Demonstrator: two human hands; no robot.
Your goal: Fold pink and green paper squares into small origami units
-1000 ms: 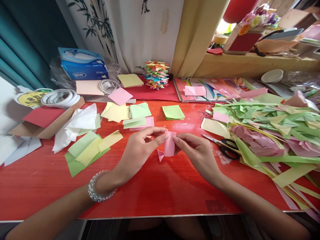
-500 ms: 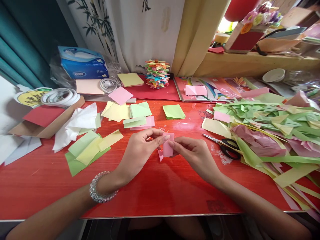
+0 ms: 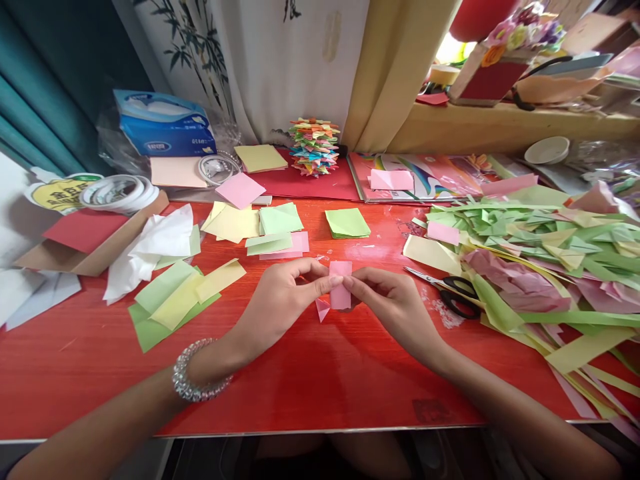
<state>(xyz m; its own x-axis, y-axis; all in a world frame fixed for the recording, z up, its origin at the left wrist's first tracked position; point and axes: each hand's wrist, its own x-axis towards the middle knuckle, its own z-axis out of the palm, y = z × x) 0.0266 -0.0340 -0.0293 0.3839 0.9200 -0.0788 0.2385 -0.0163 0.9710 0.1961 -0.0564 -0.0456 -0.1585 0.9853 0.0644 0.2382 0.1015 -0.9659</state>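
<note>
Between my two hands is a small pink paper rectangle (image 3: pixel 341 297), held upright above the red table (image 3: pixel 300 387). My left hand (image 3: pixel 293 287) pinches its left edge between thumb and fingers; a clear bead bracelet (image 3: pixel 193 373) circles that wrist. On the other edge, my right hand (image 3: pixel 387 297) pinches with thumb and forefinger, its other fingers curled behind. Just below and left of the rectangle lies a small folded pink paper triangle (image 3: pixel 323 309). Scissors (image 3: pixel 457 293) with black handles rest to the right of my right hand.
Green sticky notes (image 3: pixel 347 223) lie behind my hands, with yellow notes (image 3: pixel 234 223) to their left. Green and yellow paper pieces (image 3: pixel 175 303) are at left. A heap of paper strips and folded pieces (image 3: pixel 530 233) covers the right side. A multicoloured folded-paper tower (image 3: pixel 315 147) stands at the back.
The pink paper rectangle is turned more squarely upright and sits slightly further right. Both thumbs now meet near its middle; both hands keep their pinch.
</note>
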